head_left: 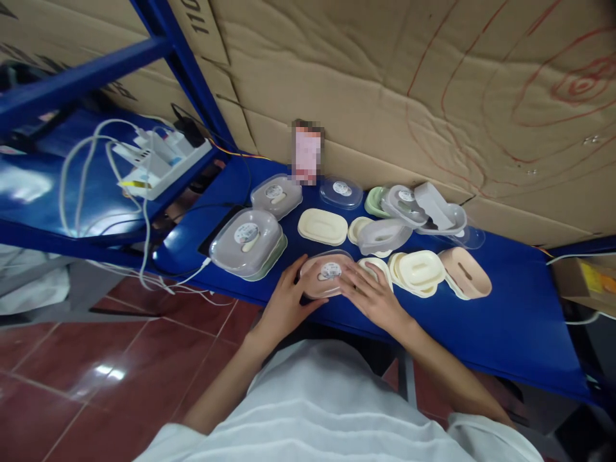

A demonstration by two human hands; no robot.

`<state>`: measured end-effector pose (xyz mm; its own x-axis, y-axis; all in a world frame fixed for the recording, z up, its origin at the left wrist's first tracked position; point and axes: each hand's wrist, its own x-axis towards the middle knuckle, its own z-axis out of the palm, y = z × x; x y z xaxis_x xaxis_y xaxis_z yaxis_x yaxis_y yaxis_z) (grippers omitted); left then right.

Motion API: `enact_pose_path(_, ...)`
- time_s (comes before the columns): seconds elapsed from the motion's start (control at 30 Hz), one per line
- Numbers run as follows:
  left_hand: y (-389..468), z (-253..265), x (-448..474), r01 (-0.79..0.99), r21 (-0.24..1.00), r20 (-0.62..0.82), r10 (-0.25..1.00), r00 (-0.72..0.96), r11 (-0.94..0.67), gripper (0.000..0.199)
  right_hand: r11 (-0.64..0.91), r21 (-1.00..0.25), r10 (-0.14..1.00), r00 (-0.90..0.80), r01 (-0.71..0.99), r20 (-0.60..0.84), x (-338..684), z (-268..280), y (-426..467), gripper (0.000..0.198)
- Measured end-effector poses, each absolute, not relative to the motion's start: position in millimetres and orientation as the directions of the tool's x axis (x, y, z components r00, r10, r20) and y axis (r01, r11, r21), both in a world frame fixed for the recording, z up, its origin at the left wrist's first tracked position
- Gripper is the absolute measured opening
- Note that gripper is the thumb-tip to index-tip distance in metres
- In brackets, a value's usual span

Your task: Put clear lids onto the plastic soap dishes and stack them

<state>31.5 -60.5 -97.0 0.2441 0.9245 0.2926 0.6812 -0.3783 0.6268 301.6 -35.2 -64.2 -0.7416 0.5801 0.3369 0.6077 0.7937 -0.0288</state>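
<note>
A pink container with a clear lid and a round label (321, 273) is at the front edge of the blue shelf. My left hand (287, 298) is closed around its left side, thumb along the near edge. Over the lid's right end lie the fingers of my right hand (370, 292), gripping that side; they cover part of the label. Just right of that hand are stacked cream oval trays (423, 273). Behind the pink container sits a cream lidless container (322, 226). To the left stands a stack of clear-lidded containers (248, 242).
At the back are another lidded container (276, 196), a loose clear lid (341, 192), a propped phone (307, 153) and a pile of grey and green containers (423, 208). A pink bin (466, 273) stands right. Power strip (163, 167) and white cables hang left; cardboard (366, 83) walls the back.
</note>
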Motion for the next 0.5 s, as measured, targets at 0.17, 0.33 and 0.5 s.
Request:
enact_pose_path(0.17,-61.2,-94.2,35.1,0.686,0.637,0.266,0.936,0.232,-0.352,0.089,0.787,0.025,0.549,-0.718,0.617,0.428,301.1,-70.8,-42.7,0.049)
enact_pose_path(0.33,-60.1,-88.5,38.6,0.689,0.637,0.250,0.938,0.242,-0.347,0.086,0.808,-0.070,0.542,-0.689,0.586,0.481,300.8,-72.5,-40.3,0.050)
enact_pose_path(0.5,-61.5,-70.9,38.5,0.723,0.578,0.308,0.921,0.238,-0.380,0.077,0.775,-0.318,0.618,-0.547,0.546,0.565,313.5,-64.2,-31.5,0.053)
